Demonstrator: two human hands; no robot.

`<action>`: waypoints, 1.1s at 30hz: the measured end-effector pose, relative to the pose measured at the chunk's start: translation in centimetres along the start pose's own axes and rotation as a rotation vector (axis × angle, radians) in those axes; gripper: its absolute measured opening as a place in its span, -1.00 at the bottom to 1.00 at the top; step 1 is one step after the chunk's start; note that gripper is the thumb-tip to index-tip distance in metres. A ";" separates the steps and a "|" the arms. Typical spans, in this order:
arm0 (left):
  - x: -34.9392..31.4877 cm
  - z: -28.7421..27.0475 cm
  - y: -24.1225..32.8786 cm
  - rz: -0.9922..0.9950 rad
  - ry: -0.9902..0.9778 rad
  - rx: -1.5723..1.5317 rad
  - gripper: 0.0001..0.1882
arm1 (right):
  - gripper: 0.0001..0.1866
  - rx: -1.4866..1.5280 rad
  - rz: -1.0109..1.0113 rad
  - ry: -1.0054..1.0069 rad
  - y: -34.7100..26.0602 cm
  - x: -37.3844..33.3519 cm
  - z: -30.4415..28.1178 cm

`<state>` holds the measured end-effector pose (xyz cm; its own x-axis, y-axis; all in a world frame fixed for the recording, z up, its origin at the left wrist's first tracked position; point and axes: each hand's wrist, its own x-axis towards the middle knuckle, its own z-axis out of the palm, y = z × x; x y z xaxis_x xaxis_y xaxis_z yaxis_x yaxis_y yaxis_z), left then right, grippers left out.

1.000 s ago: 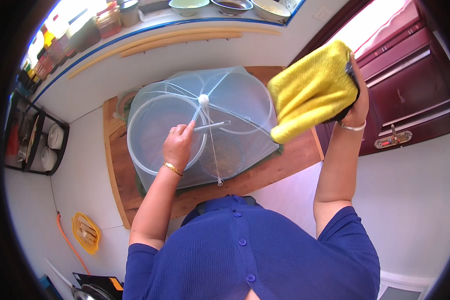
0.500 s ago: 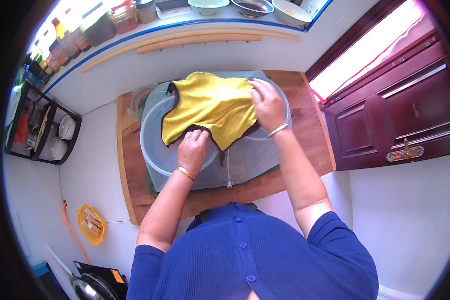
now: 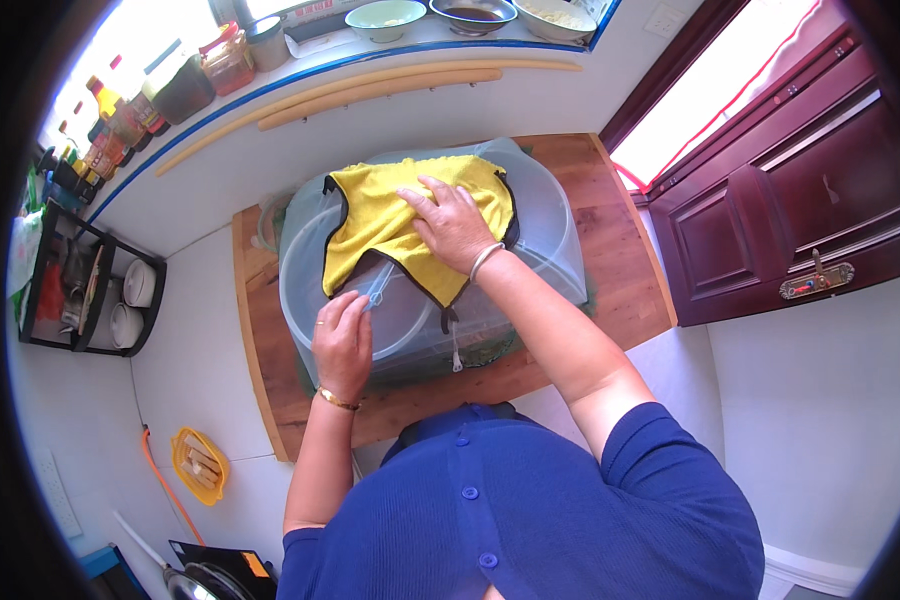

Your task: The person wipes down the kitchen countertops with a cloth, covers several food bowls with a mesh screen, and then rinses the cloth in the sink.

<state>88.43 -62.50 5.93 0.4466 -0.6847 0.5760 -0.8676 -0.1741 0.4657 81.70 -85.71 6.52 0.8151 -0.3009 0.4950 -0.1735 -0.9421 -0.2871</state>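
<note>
A yellow cloth (image 3: 380,205) with dark edging lies spread over a pale blue, see-through cover (image 3: 305,270) with round hoops. My right hand (image 3: 453,228) rests on the cloth, its fingers stretched out and somewhat apart. By the cloth's near left corner is my left hand (image 3: 343,345), thumb and fingertips drawn together. Right at those fingertips shows a small light-blue loop (image 3: 375,298) at the end of a thin pale rod. Whether the fingers grip the loop or the cloth's corner, I cannot tell. A white cord end (image 3: 457,358) hangs at the cover's near side.
Beneath the cover stands a wooden table (image 3: 620,250). Bowls (image 3: 385,18), jars and bottles (image 3: 180,80) line the ledge behind, above two long wooden poles (image 3: 380,88). A dark red door (image 3: 790,210) is at right; a black rack (image 3: 90,280) and yellow basket (image 3: 200,465) at left.
My right hand has moved left from the cloth's far right edge onto its middle. My left hand has come off the near edge, down and left. The cloth now lies flatter.
</note>
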 end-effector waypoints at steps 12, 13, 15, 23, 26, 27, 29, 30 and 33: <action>-3.9 -2.6 -2.2 -0.109 0.078 0.055 -0.82 | -0.38 -0.035 -0.023 0.128 -0.5 0.4 -2.7; -4.7 -3.0 -2.5 -0.145 0.086 0.078 -0.85 | -0.38 0.017 -0.025 0.141 -0.6 0.1 -3.1; -6.6 -3.9 -3.3 -0.221 0.044 0.120 -0.84 | -0.39 0.074 -0.028 0.182 -0.5 -0.9 -3.9; -14.3 -4.7 -3.5 -0.444 0.008 0.110 -0.85 | -0.42 0.160 0.035 0.206 -1.0 -5.5 -6.1; -16.3 -4.0 -3.7 -0.447 0.020 0.168 -0.85 | -0.64 0.199 0.081 0.224 -0.6 -7.4 -5.8; -16.9 -3.7 -3.8 -0.583 0.002 0.060 -0.86 | -0.71 0.255 0.124 0.183 -0.3 -8.7 -5.8; -17.9 -2.7 -3.7 -0.887 -0.038 -0.188 -0.86 | -0.84 0.455 0.363 0.025 0.5 -12.3 -5.6; -18.0 -1.7 -3.7 -1.185 -0.059 -0.569 -0.84 | -0.84 0.619 0.474 -0.072 0.7 -14.8 -5.4; -18.8 1.6 -1.9 -1.616 -0.145 -1.164 -0.78 | -0.83 0.983 1.108 -0.437 0.3 -22.5 -3.0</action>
<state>81.33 -50.43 -6.87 0.4571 -0.4465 -0.7692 0.8059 -0.1580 0.5706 61.65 -79.67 -2.19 0.6511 -0.5292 -0.5441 -0.5036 0.2352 -0.8313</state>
